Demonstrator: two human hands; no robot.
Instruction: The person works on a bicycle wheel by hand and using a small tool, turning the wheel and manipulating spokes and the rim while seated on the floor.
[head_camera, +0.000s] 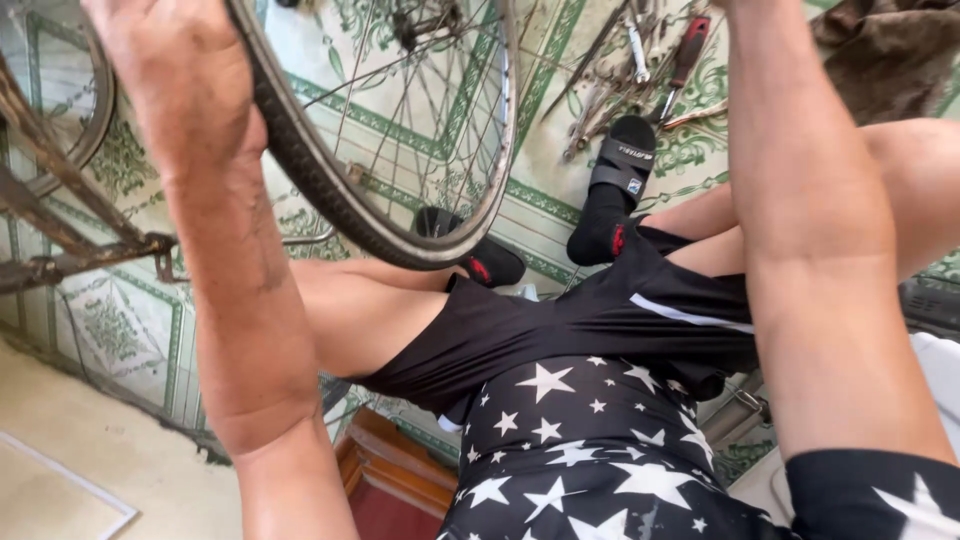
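Head view, looking down past both forearms. Bicycle wheel (400, 130): dark tyre, metal rim, thin spokes, hub near the top edge; it sits upper centre, above the person's knees, its lower arc just over the left thigh. Left hand (165, 75): lies against the outer tyre at the wheel's upper left; fingers cut off by the frame edge, so cannot tell whether it is closed on the tyre or only pressed to it. Right hand: out of frame past the top edge; only the forearm shows, running up the right side; state cannot be told.

Left of the wheel: rusty bicycle frame tubes (70, 230) and part of a second rim (95, 110). Below: black shorts (600, 310), star-print shirt (590, 450). Feet in black socks and sandals (620, 165) rest on the patterned green tiled floor (440, 100). Hand tools (640, 60) lie scattered on the floor beyond the feet, a brown cloth (880, 50) near them.
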